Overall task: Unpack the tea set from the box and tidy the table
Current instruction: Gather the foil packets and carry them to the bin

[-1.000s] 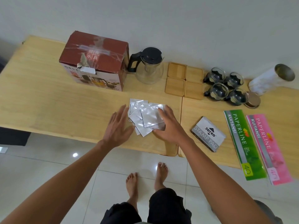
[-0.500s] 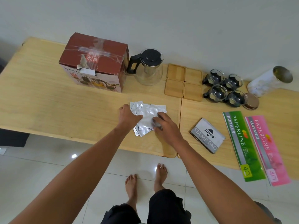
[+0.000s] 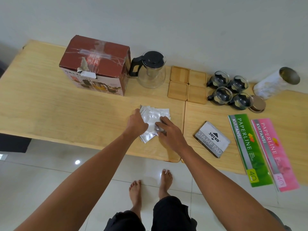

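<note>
Over at the far left of the pale wooden counter (image 3: 50, 114) stands the taped red-brown cardboard box (image 3: 96, 64), closed on top, with a torn paper label at its near upper edge. Just right of it sits the clear glass teapot with a black lid and handle (image 3: 150, 70), almost touching the box. Next come four square bamboo coasters (image 3: 187, 85) laid flat in a two-by-two block, edges touching. Nearer the front edge, between box and coasters, lies a loose pile of silver foil sachets (image 3: 154, 116). The left hand (image 3: 135, 125) rests on the pile's left side with its fingers curled down onto the foil; the right hand (image 3: 168, 130) lies on the right side, fingers half bent and pressing the sachets. I cannot tell whether either hand actually grips one. Further right, four small glass cups with black holders (image 3: 228, 90) cluster together, touching. Near them lies a grey stamp pad box (image 3: 212, 139), then a green receipt book (image 3: 246, 147) and a pink receipt book (image 3: 273, 150) side by side. A round bronze lid (image 3: 258, 103) sits flat beside the cups, and a white cylindrical tin (image 3: 276, 82) lies tilted on its side at the far right, mouth open.
</note>
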